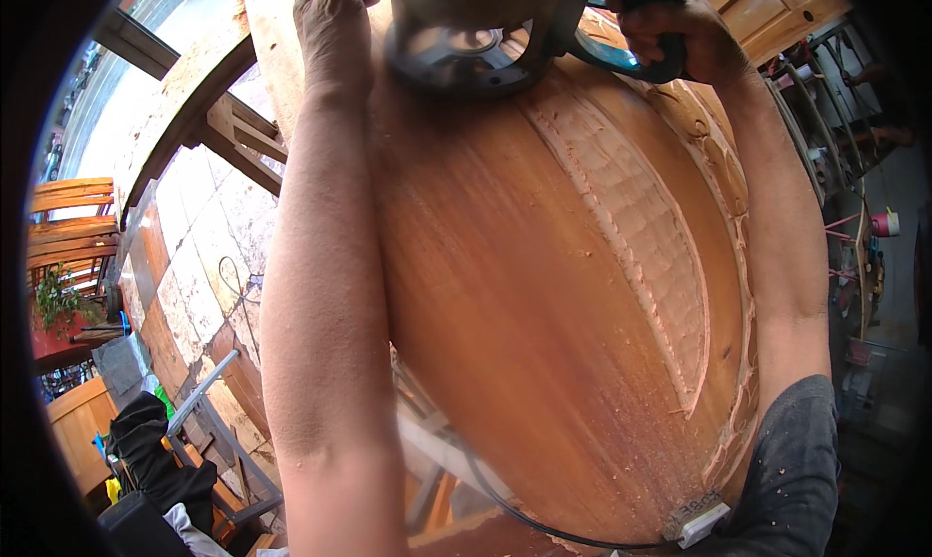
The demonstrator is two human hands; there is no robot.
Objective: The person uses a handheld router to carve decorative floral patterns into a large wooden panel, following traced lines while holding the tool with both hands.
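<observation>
A router (476, 33) with a dark round base and teal handles stands on a large brown wooden panel (505, 295) at the top of the view. My right hand (670, 33) is wrapped round its looped handle on the right. At the router's left side, my left hand (335, 8) is closed at a dark handle, its thumb showing and the other fingers cut off by the upper edge. Right of the router's base, a long pointed recess (631, 217) has been cut into the panel, its floor rippled and its border rough with chips.
A black cable (515, 513) runs along the panel's near end, beside a small pale block (701, 526). Wooden benches (73, 222), a potted plant (58, 300) and a grey metal frame (209, 392) stand left on the tiled floor (194, 266). Cluttered racks (825, 91) line the right.
</observation>
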